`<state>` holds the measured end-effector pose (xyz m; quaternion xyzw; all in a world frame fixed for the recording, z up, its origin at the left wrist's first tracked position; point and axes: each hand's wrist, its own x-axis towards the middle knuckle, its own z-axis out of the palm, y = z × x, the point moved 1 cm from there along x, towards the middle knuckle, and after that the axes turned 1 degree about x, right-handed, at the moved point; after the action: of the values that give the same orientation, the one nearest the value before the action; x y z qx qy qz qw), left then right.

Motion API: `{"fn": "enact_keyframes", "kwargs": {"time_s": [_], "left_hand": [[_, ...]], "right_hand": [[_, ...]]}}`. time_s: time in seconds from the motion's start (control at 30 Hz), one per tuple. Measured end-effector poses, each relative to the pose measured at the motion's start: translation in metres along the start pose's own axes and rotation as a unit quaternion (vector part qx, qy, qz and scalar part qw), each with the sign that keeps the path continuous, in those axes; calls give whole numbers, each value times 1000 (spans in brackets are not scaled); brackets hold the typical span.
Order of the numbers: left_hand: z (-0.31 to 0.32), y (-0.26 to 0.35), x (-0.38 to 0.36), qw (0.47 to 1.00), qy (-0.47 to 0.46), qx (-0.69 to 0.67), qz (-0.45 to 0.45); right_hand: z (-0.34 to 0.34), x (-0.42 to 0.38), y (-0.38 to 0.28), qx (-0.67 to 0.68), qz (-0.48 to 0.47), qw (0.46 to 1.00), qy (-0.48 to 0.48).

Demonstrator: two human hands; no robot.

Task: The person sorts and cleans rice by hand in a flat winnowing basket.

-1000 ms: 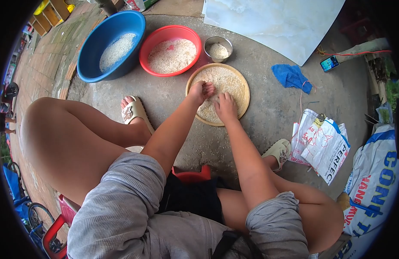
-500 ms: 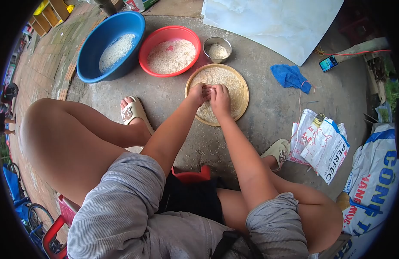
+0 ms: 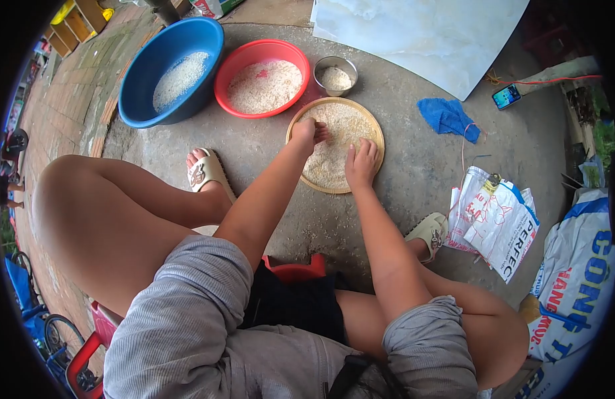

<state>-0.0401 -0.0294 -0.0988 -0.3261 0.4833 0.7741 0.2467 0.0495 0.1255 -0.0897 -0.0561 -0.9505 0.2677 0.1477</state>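
Note:
A round woven tray (image 3: 378, 126) on the ground between my feet carries a layer of pale grains that look like rice (image 3: 328, 167). Over the tray's left part is my left hand (image 3: 310, 133), half turned up and loosely cupped, its fingers stretched toward the middle; whether any grains lie in the palm I cannot make out. My right hand (image 3: 362, 163) rests palm down on the grains at the tray's right side, with the thumb apart from the fingers. Just beyond the tray stands a small metal bowl (image 3: 352, 73) with similar grains inside.
A red basin (image 3: 222, 93) and a larger blue basin (image 3: 136, 100), both holding grains, stand at the back left. To the right are a blue cloth (image 3: 447, 118), a phone (image 3: 506, 97) and printed sacks (image 3: 497, 219). A pale sheet (image 3: 420, 40) lies at the back.
My hands were together over the tray's middle. Now the right one has moved right and down onto the grains, its fingers spread. The left hand stays nearly in place.

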Motion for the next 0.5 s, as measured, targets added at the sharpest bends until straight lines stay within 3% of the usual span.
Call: {"fn": "enact_keyframes", "kwargs": {"time_s": [0.03, 0.1, 0.13, 0.17, 0.2, 0.23, 0.27, 0.3, 0.37, 0.4, 0.5], "left_hand": [[7, 4, -6, 996, 6, 78, 51], [26, 10, -16, 984, -24, 148, 98], [34, 9, -15, 964, -53, 216, 145], [42, 10, -13, 930, -59, 323, 164], [51, 10, -14, 876, -44, 448, 174], [62, 13, -30, 827, -41, 524, 197], [73, 16, -50, 772, -37, 596, 218], [79, 17, -57, 772, -36, 596, 219], [88, 19, -70, 700, -97, 683, 183], [91, 24, -78, 701, -96, 683, 183], [110, 46, -119, 553, -243, 762, 232]], "right_hand": [[5, 5, 0, -1, 0, 1000, 0], [22, 19, -2, 196, 130, 972, 18], [28, 30, -4, 196, 131, 972, 19], [37, 41, -4, 441, 322, 838, 1], [45, 46, -7, 635, 476, 609, -18], [40, 52, -19, 681, 506, 529, -7], [40, 53, -17, 681, 506, 529, -8], [37, 55, -18, 713, 489, 501, -48], [31, 56, -20, 756, 474, 442, -91], [35, 56, -16, 756, 474, 443, -92], [51, 67, 10, 735, 506, 442, -87]]}}
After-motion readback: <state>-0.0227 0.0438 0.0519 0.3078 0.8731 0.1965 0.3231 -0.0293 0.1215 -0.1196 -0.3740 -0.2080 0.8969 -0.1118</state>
